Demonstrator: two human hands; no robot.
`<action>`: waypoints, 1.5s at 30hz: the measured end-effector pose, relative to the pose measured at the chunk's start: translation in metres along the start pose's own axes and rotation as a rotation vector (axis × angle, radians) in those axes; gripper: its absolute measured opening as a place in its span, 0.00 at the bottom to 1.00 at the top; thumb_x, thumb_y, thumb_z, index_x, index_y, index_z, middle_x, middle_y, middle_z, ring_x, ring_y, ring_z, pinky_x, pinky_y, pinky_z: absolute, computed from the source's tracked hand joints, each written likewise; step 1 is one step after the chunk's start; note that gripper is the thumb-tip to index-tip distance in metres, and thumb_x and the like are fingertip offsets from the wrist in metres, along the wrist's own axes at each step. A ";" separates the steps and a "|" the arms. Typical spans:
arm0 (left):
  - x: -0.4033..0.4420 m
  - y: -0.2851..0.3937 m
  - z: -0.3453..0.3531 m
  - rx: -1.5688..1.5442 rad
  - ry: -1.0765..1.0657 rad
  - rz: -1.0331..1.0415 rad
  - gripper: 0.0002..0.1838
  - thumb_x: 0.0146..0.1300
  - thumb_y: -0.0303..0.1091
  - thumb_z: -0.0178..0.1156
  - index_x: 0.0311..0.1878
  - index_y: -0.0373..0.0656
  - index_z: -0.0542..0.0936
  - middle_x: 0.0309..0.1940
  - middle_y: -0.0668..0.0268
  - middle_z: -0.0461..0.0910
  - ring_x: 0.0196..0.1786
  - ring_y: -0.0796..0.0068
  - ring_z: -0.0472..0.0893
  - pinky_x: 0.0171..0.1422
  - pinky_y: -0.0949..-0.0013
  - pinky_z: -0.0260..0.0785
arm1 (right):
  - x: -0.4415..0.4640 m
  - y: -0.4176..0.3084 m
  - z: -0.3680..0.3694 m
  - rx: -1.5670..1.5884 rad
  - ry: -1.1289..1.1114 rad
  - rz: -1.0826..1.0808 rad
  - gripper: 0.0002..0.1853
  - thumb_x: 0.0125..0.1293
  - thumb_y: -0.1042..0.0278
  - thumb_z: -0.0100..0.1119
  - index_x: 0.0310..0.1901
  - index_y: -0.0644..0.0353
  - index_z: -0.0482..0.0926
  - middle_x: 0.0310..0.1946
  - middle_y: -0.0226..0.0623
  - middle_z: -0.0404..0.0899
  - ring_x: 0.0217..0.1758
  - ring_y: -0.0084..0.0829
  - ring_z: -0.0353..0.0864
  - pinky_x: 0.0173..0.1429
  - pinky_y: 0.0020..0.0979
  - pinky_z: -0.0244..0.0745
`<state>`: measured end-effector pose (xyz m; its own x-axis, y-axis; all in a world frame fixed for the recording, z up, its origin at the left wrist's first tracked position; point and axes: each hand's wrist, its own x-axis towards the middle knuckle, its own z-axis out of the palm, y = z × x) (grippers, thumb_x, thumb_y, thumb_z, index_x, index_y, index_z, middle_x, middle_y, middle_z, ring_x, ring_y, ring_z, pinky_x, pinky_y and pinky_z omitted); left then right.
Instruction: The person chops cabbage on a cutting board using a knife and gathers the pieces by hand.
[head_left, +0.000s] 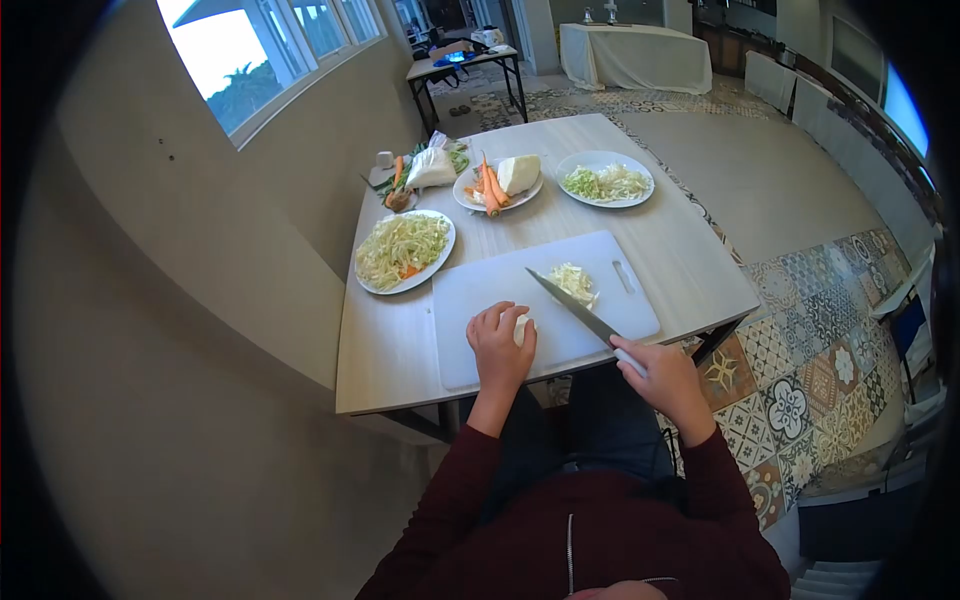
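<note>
My right hand point(660, 378) grips the pale handle of a kitchen knife point(580, 312), its blade slanting up and left over the white cutting board point(470, 300). Under the curled fingers of my left hand point(500, 345) is a pale piece of cabbage point(522, 328), mostly covered by the hand. Just beyond the blade lies a small heap of chopped cabbage point(573, 282). Left of the board, a white plate point(444, 258) carries shredded cabbage with some orange bits.
Behind the board, a plate point(530, 196) holds carrots point(489, 190) and a cabbage chunk point(518, 174). Another plate point(632, 201) has chopped greens. A plastic bag point(432, 167) and vegetables sit at the back left corner. A wall point(290, 210) borders the table's left side.
</note>
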<state>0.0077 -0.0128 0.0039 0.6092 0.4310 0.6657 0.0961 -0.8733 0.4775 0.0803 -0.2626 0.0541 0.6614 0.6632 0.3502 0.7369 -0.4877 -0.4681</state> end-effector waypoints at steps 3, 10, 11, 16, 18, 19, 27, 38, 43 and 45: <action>0.006 0.015 0.000 0.007 -0.021 0.043 0.13 0.60 0.36 0.66 0.49 0.50 0.84 0.53 0.64 0.78 0.59 0.59 0.74 0.69 0.49 0.57 | -0.004 0.004 0.006 -0.095 -0.001 0.017 0.19 0.64 0.57 0.63 0.58 0.39 0.83 0.31 0.38 0.84 0.33 0.43 0.84 0.37 0.42 0.78; 0.018 0.023 0.021 0.092 -0.160 0.021 0.15 0.64 0.42 0.62 0.53 0.57 0.85 0.64 0.55 0.71 0.68 0.50 0.66 0.74 0.43 0.50 | -0.018 -0.002 -0.012 -0.157 0.014 0.058 0.18 0.62 0.56 0.66 0.55 0.37 0.85 0.26 0.35 0.81 0.31 0.41 0.83 0.35 0.42 0.77; 0.021 0.021 0.024 0.100 -0.176 0.020 0.15 0.65 0.42 0.61 0.53 0.58 0.85 0.65 0.55 0.71 0.69 0.49 0.65 0.74 0.42 0.49 | -0.021 -0.001 -0.015 -0.163 0.005 0.061 0.18 0.62 0.56 0.66 0.55 0.37 0.85 0.26 0.35 0.80 0.31 0.41 0.83 0.35 0.42 0.77; 0.034 0.019 0.030 0.144 -0.290 0.000 0.15 0.66 0.42 0.58 0.53 0.58 0.85 0.67 0.56 0.70 0.70 0.48 0.64 0.74 0.38 0.48 | -0.033 -0.001 -0.026 -0.181 -0.038 0.074 0.18 0.62 0.56 0.66 0.54 0.37 0.85 0.26 0.34 0.80 0.31 0.40 0.83 0.35 0.42 0.77; 0.037 0.019 0.033 0.162 -0.303 0.011 0.14 0.66 0.42 0.58 0.53 0.58 0.85 0.67 0.57 0.70 0.70 0.49 0.64 0.74 0.39 0.48 | -0.035 -0.003 -0.031 -0.184 -0.054 0.078 0.18 0.62 0.55 0.66 0.54 0.36 0.85 0.26 0.34 0.80 0.31 0.40 0.83 0.35 0.41 0.77; 0.038 0.018 0.035 0.171 -0.308 0.016 0.14 0.66 0.41 0.58 0.52 0.58 0.85 0.67 0.57 0.70 0.70 0.50 0.64 0.74 0.39 0.48 | -0.035 -0.003 -0.033 -0.187 -0.062 0.078 0.18 0.62 0.55 0.66 0.54 0.36 0.85 0.26 0.34 0.80 0.31 0.39 0.83 0.35 0.41 0.77; 0.040 -0.004 0.017 0.063 -0.148 -0.064 0.13 0.65 0.38 0.59 0.50 0.51 0.85 0.53 0.61 0.80 0.58 0.57 0.77 0.67 0.48 0.60 | -0.042 -0.010 -0.045 0.014 -0.163 0.125 0.20 0.63 0.58 0.65 0.57 0.42 0.84 0.38 0.39 0.86 0.38 0.45 0.85 0.42 0.42 0.79; -0.005 -0.030 -0.026 -0.007 -0.122 0.037 0.12 0.59 0.37 0.67 0.46 0.48 0.84 0.44 0.65 0.82 0.53 0.59 0.78 0.62 0.55 0.63 | -0.038 -0.013 -0.038 0.255 -0.230 0.194 0.22 0.68 0.63 0.60 0.63 0.49 0.78 0.43 0.51 0.85 0.44 0.51 0.85 0.47 0.41 0.80; 0.007 -0.033 -0.015 0.107 -0.095 -0.140 0.11 0.58 0.39 0.69 0.44 0.49 0.85 0.42 0.67 0.81 0.51 0.61 0.77 0.60 0.54 0.62 | -0.038 -0.010 -0.030 0.267 -0.220 0.147 0.22 0.68 0.63 0.60 0.64 0.50 0.78 0.41 0.52 0.85 0.43 0.51 0.85 0.46 0.40 0.79; 0.014 -0.032 -0.009 0.125 -0.130 -0.164 0.10 0.57 0.38 0.69 0.41 0.49 0.86 0.41 0.67 0.80 0.50 0.62 0.76 0.59 0.54 0.61 | -0.037 -0.012 -0.033 0.240 -0.250 0.182 0.22 0.68 0.63 0.60 0.64 0.50 0.78 0.41 0.52 0.85 0.43 0.51 0.85 0.45 0.40 0.79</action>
<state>0.0061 0.0237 0.0031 0.6728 0.5438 0.5016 0.2938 -0.8186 0.4935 0.0517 -0.3005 0.0732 0.7019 0.7106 0.0491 0.5376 -0.4833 -0.6909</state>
